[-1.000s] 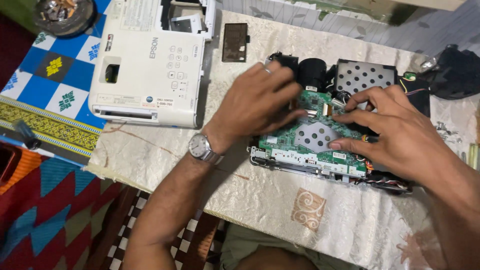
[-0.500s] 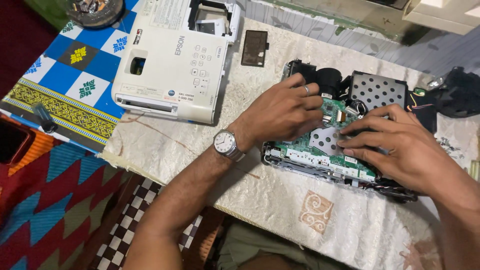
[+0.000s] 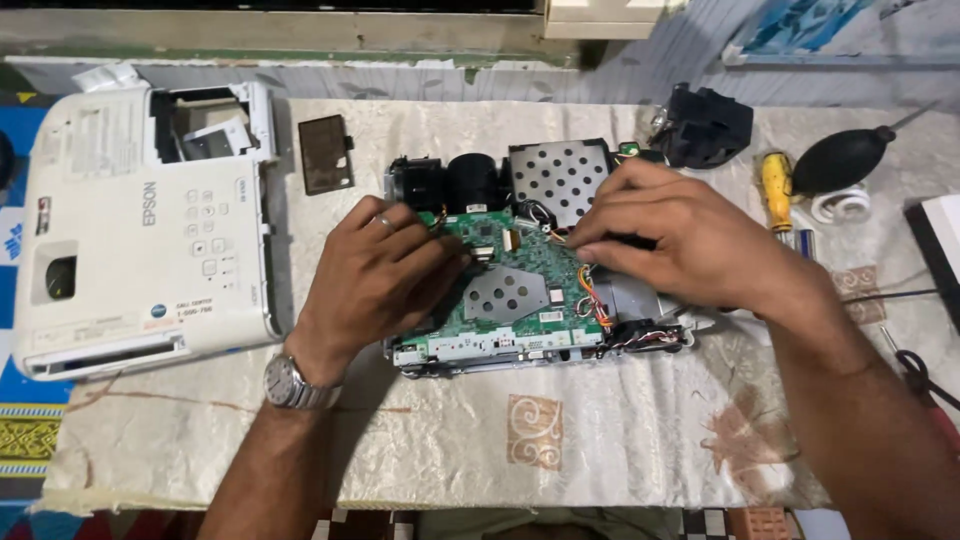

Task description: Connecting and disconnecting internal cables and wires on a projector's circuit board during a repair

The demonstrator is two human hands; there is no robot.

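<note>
Hands, two (image 3: 375,275) (image 3: 680,235), rest on one circuit board (image 3: 510,295).

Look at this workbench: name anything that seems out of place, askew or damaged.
The projector chassis lies open, green circuit board bare, under both hands. Its white top cover sits apart at left, with a small dark panel lying loose beside it. Nothing looks spilled or broken.

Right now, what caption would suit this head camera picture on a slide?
Left hand and right hand rest on an opened projector's green circuit board, white cover set aside.
</note>
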